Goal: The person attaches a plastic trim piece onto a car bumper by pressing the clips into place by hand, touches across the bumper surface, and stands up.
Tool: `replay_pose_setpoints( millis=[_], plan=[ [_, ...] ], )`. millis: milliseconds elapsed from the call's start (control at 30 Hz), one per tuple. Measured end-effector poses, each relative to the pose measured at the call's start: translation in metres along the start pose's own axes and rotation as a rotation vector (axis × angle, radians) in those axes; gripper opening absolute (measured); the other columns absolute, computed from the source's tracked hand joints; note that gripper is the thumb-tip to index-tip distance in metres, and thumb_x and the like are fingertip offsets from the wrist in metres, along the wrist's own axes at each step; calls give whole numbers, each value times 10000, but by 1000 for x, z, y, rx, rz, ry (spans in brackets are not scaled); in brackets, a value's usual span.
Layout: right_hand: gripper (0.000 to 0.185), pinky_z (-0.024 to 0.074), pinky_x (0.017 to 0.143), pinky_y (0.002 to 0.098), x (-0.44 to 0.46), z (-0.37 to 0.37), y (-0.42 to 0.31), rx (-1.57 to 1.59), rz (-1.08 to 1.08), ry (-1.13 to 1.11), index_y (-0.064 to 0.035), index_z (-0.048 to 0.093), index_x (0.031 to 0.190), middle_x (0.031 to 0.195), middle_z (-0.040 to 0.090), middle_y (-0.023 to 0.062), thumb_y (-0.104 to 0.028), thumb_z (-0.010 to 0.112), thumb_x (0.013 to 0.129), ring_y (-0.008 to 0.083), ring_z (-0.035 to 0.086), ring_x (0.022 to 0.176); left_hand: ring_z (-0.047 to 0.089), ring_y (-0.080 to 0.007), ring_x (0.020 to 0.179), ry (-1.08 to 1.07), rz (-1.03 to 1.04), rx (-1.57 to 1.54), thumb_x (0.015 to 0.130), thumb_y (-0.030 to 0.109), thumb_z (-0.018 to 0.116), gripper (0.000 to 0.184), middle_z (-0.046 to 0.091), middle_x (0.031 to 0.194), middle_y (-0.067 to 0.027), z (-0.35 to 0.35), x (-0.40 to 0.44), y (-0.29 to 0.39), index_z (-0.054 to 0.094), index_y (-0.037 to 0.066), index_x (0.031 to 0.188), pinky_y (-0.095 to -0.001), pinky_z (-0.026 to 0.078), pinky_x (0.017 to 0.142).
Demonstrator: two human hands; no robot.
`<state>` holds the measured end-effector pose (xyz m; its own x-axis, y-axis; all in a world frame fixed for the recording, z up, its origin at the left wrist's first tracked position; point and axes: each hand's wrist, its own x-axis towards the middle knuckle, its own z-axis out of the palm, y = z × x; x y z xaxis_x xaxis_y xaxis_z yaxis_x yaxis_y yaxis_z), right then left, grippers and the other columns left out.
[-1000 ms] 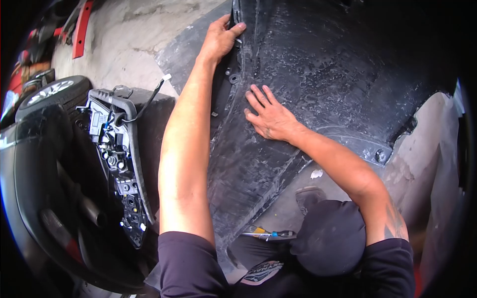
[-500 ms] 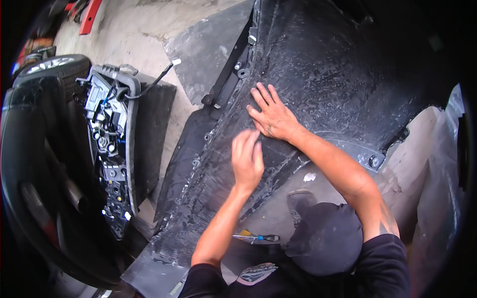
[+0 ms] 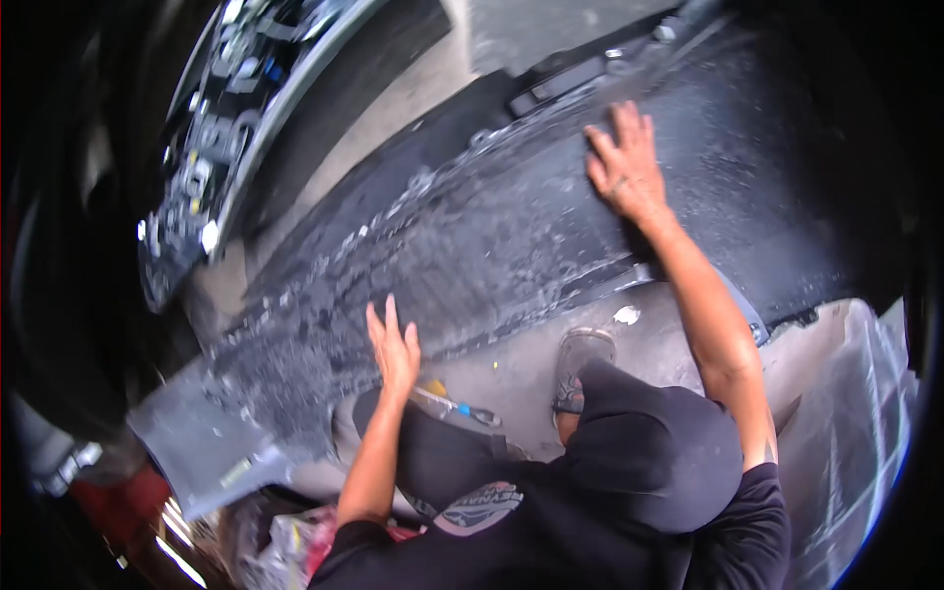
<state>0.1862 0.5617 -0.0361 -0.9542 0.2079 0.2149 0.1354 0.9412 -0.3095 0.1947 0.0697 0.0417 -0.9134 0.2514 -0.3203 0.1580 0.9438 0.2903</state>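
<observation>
A long dark plastic car panel [image 3: 462, 265], scuffed and dusty, runs diagonally across the head view. Over its upper part lies my right hand [image 3: 629, 172], fingers spread and palm down, with a ring on one finger. My left hand [image 3: 395, 354] is near the panel's lower edge, fingers apart, holding nothing. Whether its fingertips touch the panel, I cannot tell. A screwdriver [image 3: 462, 407] with a blue and black handle lies below the panel, right of my left wrist.
A headlight-like assembly [image 3: 211, 147] with exposed electronics stands at upper left. Clear plastic sheeting [image 3: 855, 423] hangs or lies at right. My shoe [image 3: 582, 364] is on the concrete floor, near a white scrap [image 3: 626, 315]. A dark cap [image 3: 654, 442] covers part of the lower view.
My hands, close together before, are now apart. My left hand has moved down and left along the panel; my right stays on its upper part. The view has turned, shifting the surroundings.
</observation>
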Motion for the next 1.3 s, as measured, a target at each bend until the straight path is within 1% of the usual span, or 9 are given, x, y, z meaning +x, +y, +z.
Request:
replay_pose_setpoints(
  millis=[200, 333, 733, 767, 867, 900, 967, 1167, 1300],
  plan=[
    [436, 257, 1231, 603, 1, 8, 2, -95, -54, -34, -157, 610, 1394, 1564, 380, 249, -253, 643, 970, 461, 324, 1500, 236, -525, 1536, -6, -119, -25, 959, 213, 682, 684, 186, 1668, -350, 10, -8, -8, 431, 156, 1593, -499, 285, 1245],
    [440, 243, 1234, 609, -1, 15, 11, -141, -90, -57, -179, 567, 1446, 1590, 338, 243, -299, 591, 1024, 464, 309, 1508, 261, -570, 1506, -32, -158, 60, 943, 194, 678, 680, 160, 1663, -367, 12, -5, -4, 446, 129, 1579, -535, 435, 1150],
    [431, 287, 1188, 645, -3, 12, 10, -200, -112, -95, -169, 563, 1450, 1597, 364, 253, -326, 564, 1049, 453, 410, 1448, 264, -625, 1472, -114, -134, 103, 964, 181, 673, 671, 167, 1635, -403, 10, 2, -6, 421, 50, 1572, -566, 480, 1100],
    [447, 315, 1195, 594, -7, 9, 8, -222, -53, -183, -149, 560, 1462, 1615, 353, 250, -298, 593, 1041, 457, 400, 1458, 268, -625, 1470, -130, -133, 117, 968, 183, 672, 666, 174, 1631, -404, 8, 4, -5, 421, 40, 1568, -561, 485, 1097],
    [475, 349, 1195, 521, -32, -18, -44, 92, -24, -243, -123, 553, 1472, 1604, 365, 255, -206, 643, 1013, 458, 402, 1458, 273, -625, 1468, -196, -138, 179, 973, 189, 672, 657, 191, 1620, -410, 9, 11, -1, 424, 0, 1552, -547, 495, 1094],
    [559, 384, 1180, 488, -44, -30, -75, 126, -62, -245, -100, 555, 1470, 1579, 392, 288, -91, 710, 933, 472, 442, 1410, 281, -625, 1464, -190, -115, 202, 971, 192, 675, 660, 195, 1614, -416, 11, 11, -2, 424, -27, 1540, -534, 512, 1082],
    [626, 351, 1206, 515, -76, -42, -126, 204, -65, -342, -100, 518, 1506, 1574, 396, 295, -58, 710, 911, 479, 419, 1432, 313, -626, 1445, -183, -91, 232, 961, 187, 681, 658, 226, 1597, -419, 7, 11, 0, 436, -36, 1530, -534, 534, 1051],
    [569, 297, 1232, 567, -136, -59, -188, 83, -241, -764, -108, 535, 1483, 1537, 475, 234, -135, 714, 944, 412, 379, 1493, 361, -569, 1435, -120, -53, 276, 959, 238, 689, 644, 294, 1600, -350, 12, 8, -8, 477, 37, 1532, -543, 470, 1084],
    [557, 357, 1212, 504, -124, -96, -185, 114, -191, -805, -105, 530, 1498, 1568, 450, 237, -113, 683, 962, 419, 422, 1462, 346, -537, 1459, -9, -38, 197, 918, 286, 746, 714, 307, 1605, -313, 22, 1, -22, 463, 89, 1543, -573, 456, 1072]
  ],
)
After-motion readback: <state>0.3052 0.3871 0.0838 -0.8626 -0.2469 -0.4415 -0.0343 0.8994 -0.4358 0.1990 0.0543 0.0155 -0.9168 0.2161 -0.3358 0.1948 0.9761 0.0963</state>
